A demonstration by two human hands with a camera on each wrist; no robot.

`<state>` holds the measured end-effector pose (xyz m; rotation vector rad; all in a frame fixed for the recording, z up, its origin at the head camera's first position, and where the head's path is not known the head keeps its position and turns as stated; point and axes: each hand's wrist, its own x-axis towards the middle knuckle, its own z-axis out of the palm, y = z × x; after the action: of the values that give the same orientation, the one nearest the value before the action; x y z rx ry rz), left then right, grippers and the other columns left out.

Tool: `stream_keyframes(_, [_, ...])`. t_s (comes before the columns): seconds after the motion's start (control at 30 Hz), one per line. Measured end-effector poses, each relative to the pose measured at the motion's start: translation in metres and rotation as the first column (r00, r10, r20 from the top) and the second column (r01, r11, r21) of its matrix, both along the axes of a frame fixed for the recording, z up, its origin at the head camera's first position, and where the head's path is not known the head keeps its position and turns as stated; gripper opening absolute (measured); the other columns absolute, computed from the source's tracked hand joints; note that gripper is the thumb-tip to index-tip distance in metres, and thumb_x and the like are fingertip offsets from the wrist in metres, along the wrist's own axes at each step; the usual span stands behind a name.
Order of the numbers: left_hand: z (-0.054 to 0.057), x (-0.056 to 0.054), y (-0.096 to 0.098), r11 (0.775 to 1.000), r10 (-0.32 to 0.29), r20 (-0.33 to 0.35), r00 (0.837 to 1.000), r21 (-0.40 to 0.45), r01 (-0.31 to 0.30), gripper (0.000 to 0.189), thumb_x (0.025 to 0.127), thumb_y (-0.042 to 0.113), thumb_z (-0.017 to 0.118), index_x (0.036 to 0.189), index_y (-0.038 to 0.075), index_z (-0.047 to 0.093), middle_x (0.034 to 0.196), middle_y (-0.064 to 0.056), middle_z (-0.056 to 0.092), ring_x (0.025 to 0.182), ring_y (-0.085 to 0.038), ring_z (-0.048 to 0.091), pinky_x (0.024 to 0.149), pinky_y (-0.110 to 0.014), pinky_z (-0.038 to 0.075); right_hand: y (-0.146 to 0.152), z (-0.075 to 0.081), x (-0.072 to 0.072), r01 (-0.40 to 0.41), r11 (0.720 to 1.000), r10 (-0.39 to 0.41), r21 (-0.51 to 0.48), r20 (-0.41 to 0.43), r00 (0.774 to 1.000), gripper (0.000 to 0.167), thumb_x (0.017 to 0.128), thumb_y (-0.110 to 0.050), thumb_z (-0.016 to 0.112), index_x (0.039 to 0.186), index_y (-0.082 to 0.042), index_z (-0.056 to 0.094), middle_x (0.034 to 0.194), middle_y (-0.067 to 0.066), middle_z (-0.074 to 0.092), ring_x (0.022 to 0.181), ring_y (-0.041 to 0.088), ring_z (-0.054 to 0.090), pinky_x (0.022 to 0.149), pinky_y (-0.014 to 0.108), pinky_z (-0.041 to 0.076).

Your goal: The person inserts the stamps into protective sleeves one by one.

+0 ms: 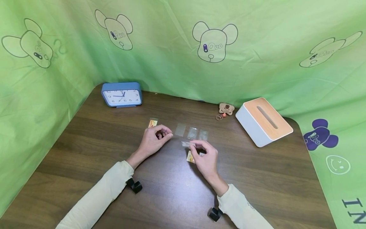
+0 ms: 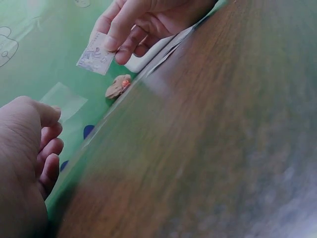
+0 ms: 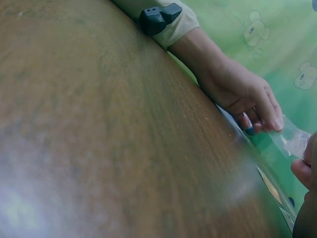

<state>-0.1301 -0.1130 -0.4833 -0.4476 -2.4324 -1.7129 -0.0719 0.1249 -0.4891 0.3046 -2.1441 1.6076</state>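
While the left hand (image 1: pixel 152 140) pinched a thin, see-through plastic sleeve (image 2: pixel 72 104), the right hand (image 1: pixel 206 159) gripped a flat little paper card (image 2: pixel 94 57) near it. Just past the left hand, another sleeve (image 1: pixel 154 119) held a colourful card (image 1: pixel 152 123) on the woodgrain worktop (image 1: pixel 257 178), kinda near three clear sleeves (image 1: pixel 192 133).

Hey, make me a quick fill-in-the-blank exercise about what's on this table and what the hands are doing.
1. Of the clear sleeve and the small printed card, the left hand pinches the ____, and the right hand the other.
2. The alarm clock has a ____ casing.
3. The animal-face charm lies closer to the ____ than to the alarm clock.
4. A ____ curtain hangs behind the table.

Missing words: clear sleeve; blue; tissue box; green.
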Motion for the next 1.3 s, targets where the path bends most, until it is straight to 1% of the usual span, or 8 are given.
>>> stream_keyframes(0.13, [-0.0019,0.0005,0.0015,1.000,0.000,0.000,1.000,0.000,0.000,0.006,0.097,0.006,0.085,0.094,0.009,0.081,0.082,-0.002,0.072,0.070,-0.011,0.059,0.062,-0.020,0.046,-0.0021,0.0007,-0.0010,0.028,1.000,-0.027,0.008,-0.007,1.000,0.019,0.085,0.017,0.081,0.092,-0.001,0.081,0.086,0.014,0.079,0.080,0.007,0.069,0.074,0.036,0.060])
stream_keyframes(0.23, [-0.0014,0.0023,0.0033,1.000,-0.012,-0.003,1.000,-0.004,0.012,0.007,0.098,0.006,0.085,0.093,0.008,0.080,0.081,-0.001,0.071,0.069,-0.010,0.058,0.062,-0.020,0.045,-0.0031,0.0001,-0.0018,0.038,0.999,-0.038,0.007,-0.020,0.999,0.017,0.085,0.019,0.080,0.090,0.003,0.078,0.087,0.019,0.076,0.082,0.006,0.066,0.073,0.042,0.059])
stream_keyframes(0.33, [-0.0005,0.0042,0.0052,1.000,-0.029,-0.001,1.000,-0.007,0.029,0.007,0.098,0.005,0.084,0.093,0.007,0.080,0.081,-0.001,0.071,0.069,-0.009,0.057,0.062,-0.019,0.045,-0.0024,0.0000,-0.0019,0.039,0.999,-0.039,-0.003,-0.012,0.999,0.015,0.086,0.018,0.079,0.091,0.005,0.078,0.086,0.018,0.075,0.082,0.005,0.064,0.073,0.039,0.059])
stream_keyframes(0.47, [-0.0008,0.0059,0.0064,0.999,-0.042,0.003,0.999,-0.004,0.042,0.006,0.099,0.004,0.082,0.094,0.006,0.080,0.081,-0.002,0.072,0.068,-0.008,0.057,0.062,-0.019,0.044,0.0002,-0.0008,-0.0008,0.040,0.999,-0.039,-0.034,0.006,0.999,0.012,0.088,0.013,0.081,0.095,0.003,0.079,0.084,0.013,0.075,0.079,0.005,0.064,0.075,0.028,0.058])
stream_keyframes(0.63, [-0.0006,0.0072,0.0071,0.998,-0.055,0.005,0.998,-0.006,0.055,0.006,0.100,0.005,0.081,0.094,0.006,0.080,0.082,-0.002,0.073,0.070,-0.008,0.058,0.063,-0.019,0.045,0.0022,-0.0025,-0.0005,0.063,0.995,-0.065,-0.076,-0.018,0.998,0.011,0.090,0.007,0.085,0.096,-0.001,0.081,0.084,0.013,0.077,0.077,0.009,0.066,0.074,0.023,0.057])
stream_keyframes(0.83, [-0.0019,0.0072,0.0075,0.997,-0.082,0.010,0.997,-0.009,0.082,0.005,0.100,0.004,0.081,0.095,0.005,0.081,0.083,-0.002,0.074,0.071,-0.007,0.059,0.064,-0.020,0.046,0.0025,-0.0022,-0.0014,0.100,0.992,-0.103,-0.076,-0.036,0.994,0.011,0.090,0.005,0.088,0.096,-0.002,0.083,0.087,0.013,0.080,0.079,0.007,0.067,0.076,0.023,0.056])
stream_keyframes(1.13, [-0.0024,0.0071,0.0068,0.995,-0.096,0.002,0.995,-0.016,0.096,0.005,0.099,0.004,0.082,0.094,0.006,0.080,0.082,0.000,0.073,0.069,-0.007,0.057,0.062,-0.021,0.045,0.0027,-0.0020,-0.0010,0.096,0.993,-0.097,-0.069,-0.005,0.995,0.012,0.089,0.005,0.089,0.096,-0.003,0.083,0.088,0.011,0.080,0.079,0.007,0.068,0.077,0.028,0.057])
stream_keyframes(1.3, [-0.0021,0.0070,0.0064,0.994,-0.105,0.009,0.994,-0.031,0.105,0.006,0.099,0.005,0.082,0.094,0.007,0.080,0.082,0.001,0.073,0.069,-0.007,0.057,0.063,-0.021,0.045,0.0020,-0.0005,-0.0006,0.090,0.994,-0.090,-0.063,0.003,0.996,0.012,0.089,0.005,0.088,0.096,-0.004,0.083,0.086,0.011,0.080,0.079,0.006,0.067,0.076,0.031,0.056])
